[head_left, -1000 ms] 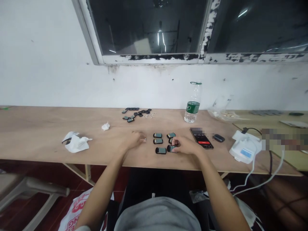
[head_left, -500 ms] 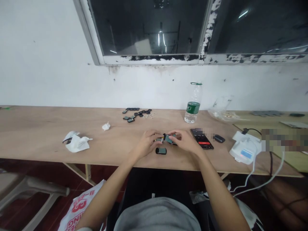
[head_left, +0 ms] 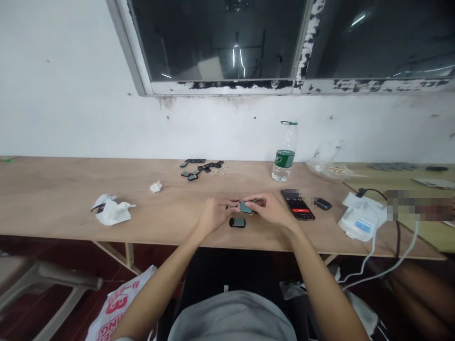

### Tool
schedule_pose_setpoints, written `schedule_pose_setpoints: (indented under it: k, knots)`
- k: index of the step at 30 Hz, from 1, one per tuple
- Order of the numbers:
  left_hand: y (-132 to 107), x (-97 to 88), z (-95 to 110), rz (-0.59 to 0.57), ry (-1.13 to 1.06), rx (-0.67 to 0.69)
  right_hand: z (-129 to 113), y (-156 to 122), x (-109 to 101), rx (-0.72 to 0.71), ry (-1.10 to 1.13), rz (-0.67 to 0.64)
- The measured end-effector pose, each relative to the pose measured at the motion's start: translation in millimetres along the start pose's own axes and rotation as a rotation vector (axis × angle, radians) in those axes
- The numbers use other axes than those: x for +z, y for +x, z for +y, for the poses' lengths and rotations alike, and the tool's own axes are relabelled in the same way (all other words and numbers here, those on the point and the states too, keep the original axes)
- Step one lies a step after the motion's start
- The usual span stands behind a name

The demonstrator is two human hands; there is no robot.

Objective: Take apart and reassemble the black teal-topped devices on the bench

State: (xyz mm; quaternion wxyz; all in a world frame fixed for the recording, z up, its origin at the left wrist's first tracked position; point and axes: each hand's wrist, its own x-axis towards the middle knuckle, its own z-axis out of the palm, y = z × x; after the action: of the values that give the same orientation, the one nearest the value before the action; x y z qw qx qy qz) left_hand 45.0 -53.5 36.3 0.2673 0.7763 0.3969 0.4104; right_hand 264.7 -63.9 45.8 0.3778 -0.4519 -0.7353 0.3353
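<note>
Close over the wooden table (head_left: pixel 192 222), my right hand (head_left: pixel 270 208) grips a small flat green-faced piece (head_left: pixel 245 207) between thumb and fingers. My left hand (head_left: pixel 215 213) meets its left end, the fingertips pinched together; what they hold there is too small to make out. Just below the hands lies a dark rounded case half (head_left: pixel 238 222) with a grey-green inner face. Toward the wall are several similar dark pieces (head_left: pixel 193 176), some showing green faces, beside a scatter of tiny pale parts (head_left: pixel 218 171).
Right of my hands lie a lit phone (head_left: pixel 297 204), a black oval object (head_left: pixel 323 204) and a white device (head_left: pixel 362 222) with cables. A water bottle (head_left: pixel 283 158) stands behind. Crumpled tissues (head_left: pixel 113 211) are at left. A clear plastic bag (head_left: pixel 325 163) sits near the wall.
My left fingers have closed in on the green-faced piece; the silvery bit seen between them before is now hidden. The right hand has shifted slightly left with its piece.
</note>
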Motion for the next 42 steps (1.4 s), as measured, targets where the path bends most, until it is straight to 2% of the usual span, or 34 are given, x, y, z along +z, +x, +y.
schedule_pose_setpoints:
  k: [5,10,13,17,19,23,26,29,33,38,42]
  knots:
    - [3,4.7,-4,-0.055,-0.344,-0.203,0,-3,-1,-0.058,0.017,-0.078]
    - [2,10.3,-14,-0.132,-0.426,-0.226,-3,-5,0,-0.042,-0.03,-0.118]
    - [2,13.6,-17,-0.151,-0.315,-0.181,4,-3,-3,-0.031,-0.019,-0.108]
    - [3,14.5,-17,-0.118,-0.043,-0.102,24,1,-13,0.05,-0.087,-0.063]
    - [2,13.9,-18,-0.175,0.06,-0.072,36,2,-19,0.1,-0.149,-0.067]
    - [-1,13.8,-25,-0.349,0.253,0.018,49,1,-26,0.192,-0.158,-0.157]
    - [-2,15.2,-32,-0.364,0.372,0.057,51,0,-25,0.246,-0.173,-0.184]
    - [-2,15.0,-35,-0.352,0.414,0.0,50,0,-23,0.23,-0.258,-0.136]
    - [-2,9.6,-29,-0.35,0.396,-0.03,46,2,-21,0.14,-0.395,-0.05]
    - [4,-7.1,-23,-0.298,0.366,-0.065,43,2,-19,0.083,-0.433,-0.122]
    - [11,-28.5,-40,-0.231,0.374,-0.072,43,2,-20,0.073,-0.437,-0.136]
